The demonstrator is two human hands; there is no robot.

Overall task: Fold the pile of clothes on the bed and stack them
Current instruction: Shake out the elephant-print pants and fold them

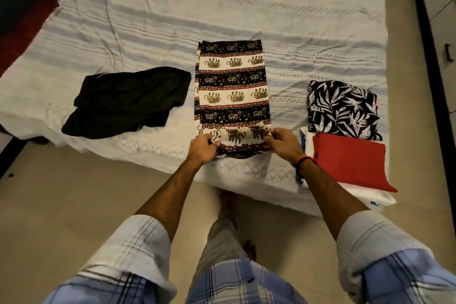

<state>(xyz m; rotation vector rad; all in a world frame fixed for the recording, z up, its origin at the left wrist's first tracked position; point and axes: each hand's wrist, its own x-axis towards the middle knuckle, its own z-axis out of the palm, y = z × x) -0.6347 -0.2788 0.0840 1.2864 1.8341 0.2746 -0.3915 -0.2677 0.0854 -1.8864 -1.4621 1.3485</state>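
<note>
Across the white bedspread with pale blue woven stripes (148,20) we read from nine o'clock toward three. At nine o'clock lies a crumpled black garment with thin white piping (128,101), unfolded and apart from everything else. At the centre, stretching toward twelve, lies the long elephant-print garment in black, cream and red bands (233,86), laid flat in a narrow strip with its gathered elastic waistband at the near end, by the bed's edge. Our left hand (203,147) pinches the waistband's left corner, fingers curled round the cloth; our right hand (281,143) grips its right corner the same way — both lift that end slightly off the spread. A dark band with an orange stripe (302,161) circles the right wrist. At three o'clock sits a folded black top with a white leaf print (343,110), and just nearer us, touching it, a folded red cloth (350,160) rests on a folded white piece (370,196) — these overhang the bed's near edge. Below, at six o'clock, we see beige floor tiles (74,205).
</note>
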